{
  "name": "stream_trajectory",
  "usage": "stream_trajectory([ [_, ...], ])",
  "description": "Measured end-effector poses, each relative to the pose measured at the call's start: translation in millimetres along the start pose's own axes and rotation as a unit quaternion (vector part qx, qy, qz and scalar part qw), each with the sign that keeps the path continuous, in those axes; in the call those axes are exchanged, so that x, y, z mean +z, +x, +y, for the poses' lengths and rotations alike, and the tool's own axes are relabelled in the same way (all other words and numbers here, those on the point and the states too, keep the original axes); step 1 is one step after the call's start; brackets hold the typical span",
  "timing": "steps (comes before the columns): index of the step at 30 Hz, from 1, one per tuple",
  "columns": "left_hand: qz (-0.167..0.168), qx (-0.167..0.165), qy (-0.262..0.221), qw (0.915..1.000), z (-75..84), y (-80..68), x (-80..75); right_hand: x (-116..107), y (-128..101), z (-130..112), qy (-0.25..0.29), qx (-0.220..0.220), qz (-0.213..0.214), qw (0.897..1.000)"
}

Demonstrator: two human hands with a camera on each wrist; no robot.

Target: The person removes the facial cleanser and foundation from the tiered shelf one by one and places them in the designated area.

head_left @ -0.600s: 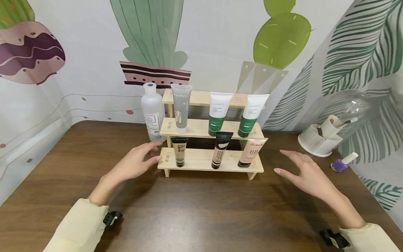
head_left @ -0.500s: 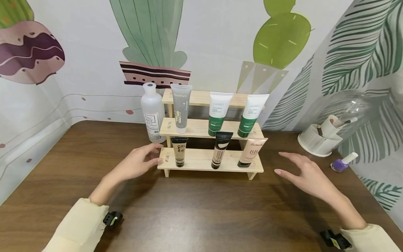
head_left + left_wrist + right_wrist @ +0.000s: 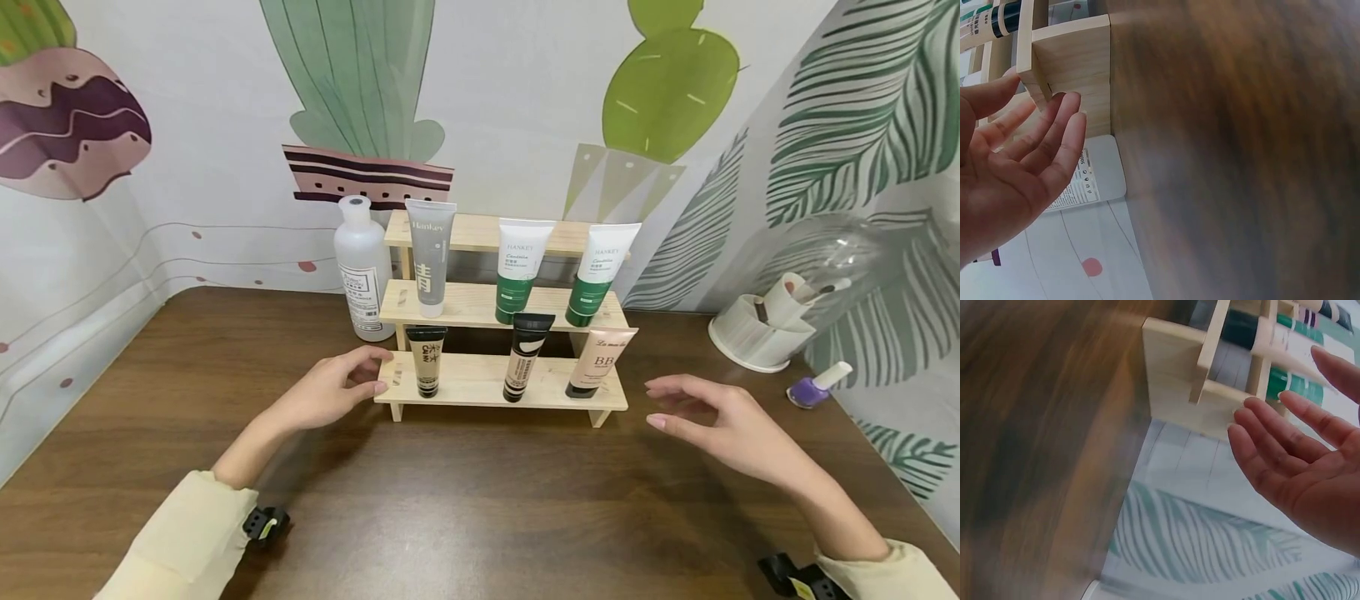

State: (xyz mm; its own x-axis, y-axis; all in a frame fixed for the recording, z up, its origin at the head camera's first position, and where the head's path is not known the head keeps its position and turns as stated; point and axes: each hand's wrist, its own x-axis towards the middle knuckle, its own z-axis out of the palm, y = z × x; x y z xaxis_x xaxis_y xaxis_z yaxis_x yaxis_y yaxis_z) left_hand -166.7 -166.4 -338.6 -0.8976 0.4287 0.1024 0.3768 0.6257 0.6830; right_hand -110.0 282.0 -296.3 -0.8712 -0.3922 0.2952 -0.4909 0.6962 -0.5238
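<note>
A three-tier wooden display rack (image 3: 468, 371) stands on the table, holding several cosmetic tubes. My left hand (image 3: 326, 390) is at the left end of its lowest shelf, thumb and index fingertips right at the shelf's edge, fingers relaxed. In the left wrist view, the left hand's fingers (image 3: 1047, 140) lie close by the wooden end of the rack. My right hand (image 3: 723, 421) hovers off the rack's right end, holding nothing, fingers loosely bent. Nearest to it are a pink BB cream tube (image 3: 602, 362) and a green-and-white tube (image 3: 602, 275).
A clear plastic bottle (image 3: 363, 267) stands behind the left hand, beside the rack. At the right are a white round holder with a clear dome (image 3: 761, 337) and a purple nail polish bottle (image 3: 813, 389). Patterned cloth (image 3: 517, 108) covers the wall behind.
My left hand has edged right to the shelf's end. My right hand has moved slightly left towards the rack, its fingers bending more. The rack and tubes stay put.
</note>
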Motion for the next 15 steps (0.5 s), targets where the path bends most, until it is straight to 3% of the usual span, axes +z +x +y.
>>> stream_trajectory([
  [7, 0.000, 0.005, -0.006, 1.0000, -2.5, -0.2, 1.2, 8, 5, -19, 0.033, -0.022, -0.023, 0.999],
  [15, 0.005, 0.006, -0.009, 0.9999, -1.1, -0.9, 0.2, 30, 19, -44, 0.067, -0.107, -0.036, 0.991],
])
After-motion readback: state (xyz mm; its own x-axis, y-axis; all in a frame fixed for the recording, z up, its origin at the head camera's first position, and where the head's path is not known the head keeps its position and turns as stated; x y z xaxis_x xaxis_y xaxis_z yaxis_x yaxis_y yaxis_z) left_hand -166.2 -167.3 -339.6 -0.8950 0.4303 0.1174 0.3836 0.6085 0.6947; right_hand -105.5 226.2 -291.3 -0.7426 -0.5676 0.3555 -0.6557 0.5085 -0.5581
